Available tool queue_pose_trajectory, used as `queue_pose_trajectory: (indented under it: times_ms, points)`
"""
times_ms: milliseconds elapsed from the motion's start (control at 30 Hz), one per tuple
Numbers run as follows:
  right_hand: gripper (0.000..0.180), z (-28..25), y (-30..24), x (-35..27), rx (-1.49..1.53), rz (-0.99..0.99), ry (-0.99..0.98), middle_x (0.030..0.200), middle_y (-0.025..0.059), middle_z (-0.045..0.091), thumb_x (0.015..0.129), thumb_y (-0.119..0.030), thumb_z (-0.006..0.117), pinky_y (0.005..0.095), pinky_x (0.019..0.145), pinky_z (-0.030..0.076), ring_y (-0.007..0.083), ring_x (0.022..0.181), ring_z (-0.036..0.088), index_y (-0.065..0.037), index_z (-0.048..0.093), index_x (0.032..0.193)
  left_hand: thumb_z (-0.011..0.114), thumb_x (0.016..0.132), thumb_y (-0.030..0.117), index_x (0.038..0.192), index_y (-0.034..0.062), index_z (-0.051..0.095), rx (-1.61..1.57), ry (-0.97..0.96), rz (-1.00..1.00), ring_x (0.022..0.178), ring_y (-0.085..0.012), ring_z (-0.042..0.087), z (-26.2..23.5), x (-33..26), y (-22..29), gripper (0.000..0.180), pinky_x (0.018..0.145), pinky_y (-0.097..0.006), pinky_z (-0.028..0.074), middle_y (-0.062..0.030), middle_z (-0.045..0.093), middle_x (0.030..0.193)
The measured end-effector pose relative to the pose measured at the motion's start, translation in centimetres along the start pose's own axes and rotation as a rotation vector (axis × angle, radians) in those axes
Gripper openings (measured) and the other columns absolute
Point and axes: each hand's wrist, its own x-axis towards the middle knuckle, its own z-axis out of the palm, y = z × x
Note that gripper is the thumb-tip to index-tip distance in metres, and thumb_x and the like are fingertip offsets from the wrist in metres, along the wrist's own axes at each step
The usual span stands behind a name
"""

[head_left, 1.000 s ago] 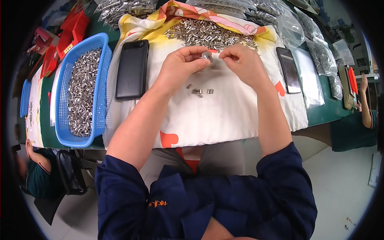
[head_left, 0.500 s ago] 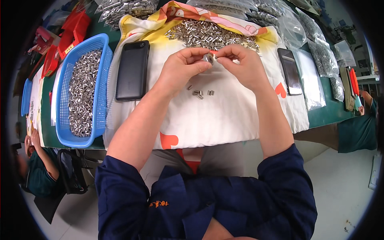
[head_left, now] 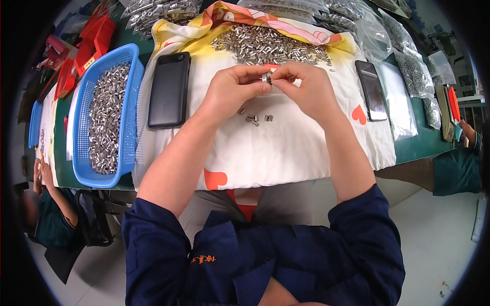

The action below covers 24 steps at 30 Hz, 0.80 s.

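Between the thumb and fingers of my left hand [head_left: 229, 91] is a small round metal ring-like piece [head_left: 266, 78], held over the white cloth [head_left: 286, 153]. The closed fingertips of my right hand [head_left: 309, 91] meet it from the right; whatever they pinch is too small and hidden to make out. Below my hands, several loose short metal sleeves [head_left: 252, 119] lie on the cloth. Beyond them spreads a large heap of similar metal sleeves [head_left: 275, 45], with the patterned cloth edge folded up behind it.
At left stands a blue basket [head_left: 77, 137] filled with metal sleeves, beside a black power bank [head_left: 169, 92]. A phone [head_left: 371, 92] and a clear plastic bag [head_left: 395, 109] lie at right. Bags of metal parts [head_left: 411, 71] line the back. Co-workers sit at both sides.
My right hand has moved left, its fingertips now up against the metal ring in my left hand. The ring has turned more edge-on. The loose sleeves on the cloth stay put.
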Motion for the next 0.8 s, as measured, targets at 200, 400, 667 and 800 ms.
queue_pose_trajectory:
  times_ms: [200,400,667,800]
  points:
    - [0.008,-0.1,-0.7,0.1,0.159,0.115,-0.022,0.074,0.0058,0.061,0.072,-0.005,0.060,0.0260,0.061,0.045,0.0166,0.065,0.057,-0.002,0.062,0.080,0.062,0.076,0.003,0.107,-0.0011,0.054,-0.236,-0.047,0.006,0.079,-0.0110,0.057,-0.3,0.0,0.1,0.032,0.073,-0.022,0.047,-0.0064,0.060,0.090]
    - [0.010,0.2,0.0,0.0,0.031,-0.138,0.053,0.079,0.0074,0.059,0.074,-0.003,0.057,0.0255,0.061,0.045,0.0169,0.070,0.056,-0.003,0.063,0.082,0.061,0.076,0.004,0.107,-0.0007,0.054,-0.377,-0.046,-0.060,0.080,-0.0120,0.058,-0.4,-0.1,0.2,0.032,0.075,-0.023,0.048,-0.0062,0.060,0.091]
    - [0.014,0.3,3.3,1.1,-0.223,0.013,0.152,0.080,0.0101,0.059,0.074,-0.006,0.054,0.0318,0.067,0.044,0.0237,0.074,0.056,-0.004,0.063,0.085,0.064,0.074,0.001,0.101,0.0002,0.058,-0.049,-0.274,-0.104,0.079,-0.0075,0.058,-0.1,-0.3,0.0,0.028,0.070,-0.021,0.047,-0.0034,0.061,0.087]
    - [0.012,1.5,4.2,1.2,-0.497,0.002,0.093,0.081,0.0117,0.060,0.074,-0.010,0.054,0.0358,0.071,0.044,0.0273,0.079,0.056,-0.004,0.063,0.080,0.064,0.073,0.001,0.100,0.0000,0.058,-0.001,-0.392,-0.112,0.078,-0.0067,0.057,0.2,-0.8,0.4,0.027,0.069,-0.020,0.047,-0.0033,0.062,0.088]
